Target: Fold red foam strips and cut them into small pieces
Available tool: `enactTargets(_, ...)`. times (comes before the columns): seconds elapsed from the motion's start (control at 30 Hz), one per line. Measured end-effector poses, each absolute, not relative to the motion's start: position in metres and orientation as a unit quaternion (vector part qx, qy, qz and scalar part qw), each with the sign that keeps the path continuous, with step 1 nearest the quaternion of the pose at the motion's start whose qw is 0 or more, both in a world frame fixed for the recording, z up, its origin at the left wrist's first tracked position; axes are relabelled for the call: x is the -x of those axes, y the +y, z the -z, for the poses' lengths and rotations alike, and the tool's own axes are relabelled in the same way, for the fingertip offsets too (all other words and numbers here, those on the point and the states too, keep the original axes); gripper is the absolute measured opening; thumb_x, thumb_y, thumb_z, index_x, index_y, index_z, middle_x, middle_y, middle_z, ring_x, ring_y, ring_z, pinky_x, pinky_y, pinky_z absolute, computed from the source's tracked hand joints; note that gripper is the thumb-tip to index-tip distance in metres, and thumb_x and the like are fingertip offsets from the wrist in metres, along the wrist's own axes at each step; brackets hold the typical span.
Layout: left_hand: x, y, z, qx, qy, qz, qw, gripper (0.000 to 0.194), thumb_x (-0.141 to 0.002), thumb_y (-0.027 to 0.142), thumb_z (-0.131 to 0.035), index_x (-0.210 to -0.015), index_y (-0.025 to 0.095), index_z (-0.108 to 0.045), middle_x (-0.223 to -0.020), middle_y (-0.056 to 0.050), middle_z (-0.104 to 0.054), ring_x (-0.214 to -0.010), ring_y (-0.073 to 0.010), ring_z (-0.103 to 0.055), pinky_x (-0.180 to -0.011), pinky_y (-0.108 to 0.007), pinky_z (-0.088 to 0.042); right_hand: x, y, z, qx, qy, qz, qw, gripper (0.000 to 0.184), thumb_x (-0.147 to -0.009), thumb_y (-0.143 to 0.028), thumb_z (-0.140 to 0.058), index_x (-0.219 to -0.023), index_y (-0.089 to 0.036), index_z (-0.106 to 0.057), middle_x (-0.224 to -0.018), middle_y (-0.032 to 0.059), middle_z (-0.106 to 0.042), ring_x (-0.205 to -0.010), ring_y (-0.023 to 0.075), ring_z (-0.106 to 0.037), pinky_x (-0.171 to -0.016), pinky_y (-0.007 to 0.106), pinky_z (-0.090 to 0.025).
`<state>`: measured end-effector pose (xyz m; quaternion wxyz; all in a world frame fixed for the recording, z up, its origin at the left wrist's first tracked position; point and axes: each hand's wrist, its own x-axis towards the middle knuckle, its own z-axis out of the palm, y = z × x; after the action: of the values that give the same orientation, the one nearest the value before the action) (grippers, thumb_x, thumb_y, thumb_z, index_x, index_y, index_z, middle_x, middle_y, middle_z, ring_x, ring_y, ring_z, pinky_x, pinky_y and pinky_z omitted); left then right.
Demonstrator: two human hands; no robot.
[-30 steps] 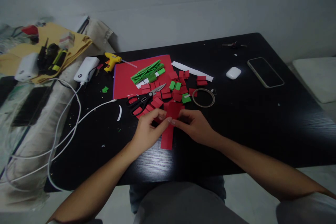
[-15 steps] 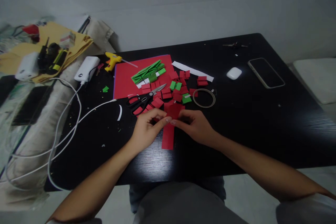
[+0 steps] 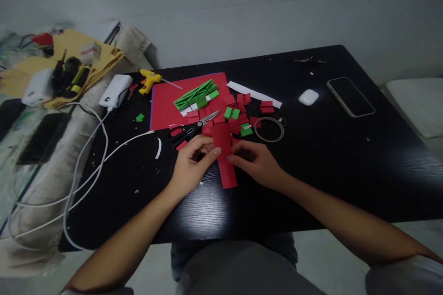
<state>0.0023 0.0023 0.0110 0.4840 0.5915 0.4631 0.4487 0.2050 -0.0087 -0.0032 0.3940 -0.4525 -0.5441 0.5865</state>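
Observation:
A red paper strip (image 3: 225, 169) stands lengthwise between my hands, its near end over the black tabletop. My left hand (image 3: 193, 164) pinches its left edge, thumb on top and fingers curled beneath. On the opposite edge, my right hand (image 3: 255, 165) pinches the strip between thumb and fingertips. Just beyond it lie several folded red paper pieces (image 3: 266, 107) and green ones (image 3: 231, 113). Black-handled scissors (image 3: 194, 128) rest among them, blades pointing away to the right. A roll of tape (image 3: 269, 129) lies flat to the right of the pile.
Behind the pile is a red sheet (image 3: 162, 110) bearing folded green paper (image 3: 196, 95). A yellow glue gun (image 3: 149, 81), a white power bank (image 3: 115, 90) and a looping white cable (image 3: 105, 147) occupy the left. At right are a white earbud case (image 3: 308, 97) and a phone (image 3: 350, 97).
The red strip now lies extended and slanted between my hands, where a raised, darker part covered it before. Its near end has shifted right, and my hands have moved slightly apart.

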Motion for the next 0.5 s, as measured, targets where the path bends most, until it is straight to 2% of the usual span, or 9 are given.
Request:
enactTargets(0.1, -0.0018, 0.0017, -0.0110, -0.578, 0.455, -0.443, 0.512, 0.015, -0.086, 0.033, -0.079, -0.091, 0.019, -0.076, -0.088, -0.002, -0.064, -0.072, -0.0126, -0.057, -0.068, -0.026, -0.047, -0.2049, -0.0088, 0.0030, 0.452, -0.555, -0.577, 0.393, 0.024, -0.084, -0.043, -0.078, -0.085, -0.020, -0.071, -0.083, 0.0019, -0.072, -0.075, 0.0172, -0.065, -0.073, 0.031, -0.053)
enactTargets(0.2, 0.0009, 0.0023, -0.0096, -0.540, 0.459, -0.447, 0.546, 0.016, -0.086, 0.035, -0.079, -0.090, 0.020, -0.075, -0.084, -0.001, -0.066, -0.071, -0.0134, -0.058, -0.068, -0.026, -0.049, -0.2051, -0.0086, 0.0032, 0.459, -0.569, -0.560, 0.390, 0.022, -0.085, -0.041, -0.077, -0.084, -0.020, -0.071, -0.082, 0.0017, -0.071, -0.074, 0.0169, -0.064, -0.071, 0.030, -0.052)
enactTargets(0.33, 0.0045, 0.0046, -0.0075, -0.488, 0.440, -0.472, 0.588, 0.013, -0.087, 0.030, -0.075, -0.096, 0.021, -0.075, -0.083, -0.001, -0.070, -0.076, -0.0169, -0.063, -0.073, -0.029, -0.052, -0.2057, -0.0093, 0.0025, 0.471, -0.583, -0.532, 0.394, 0.017, -0.086, -0.036, -0.075, -0.085, -0.020, -0.072, -0.083, 0.0020, -0.072, -0.074, 0.0175, -0.065, -0.071, 0.030, -0.052)
enactTargets(0.4, 0.0055, 0.0058, -0.0081, -0.480, 0.430, -0.485, 0.592, 0.013, -0.084, 0.025, -0.073, -0.096, 0.021, -0.075, -0.087, -0.003, -0.072, -0.084, -0.0201, -0.066, -0.076, -0.031, -0.053, -0.2058, -0.0095, 0.0018, 0.472, -0.584, -0.524, 0.403, 0.014, -0.086, -0.034, -0.076, -0.087, -0.021, -0.072, -0.085, 0.0026, -0.073, -0.077, 0.0185, -0.067, -0.074, 0.031, -0.054)
enactTargets(0.5, 0.0068, 0.0068, -0.0096, -0.496, 0.420, -0.491, 0.580, 0.005, -0.078, 0.017, -0.072, -0.082, 0.020, -0.074, -0.091, -0.005, -0.071, -0.094, -0.0226, -0.066, -0.084, -0.033, -0.053, -0.2057, -0.0084, 0.0020, 0.463, -0.578, -0.519, 0.427, 0.011, -0.085, -0.031, -0.077, -0.089, -0.022, -0.072, -0.093, 0.0047, -0.076, -0.088, 0.0216, -0.072, -0.085, 0.036, -0.057)
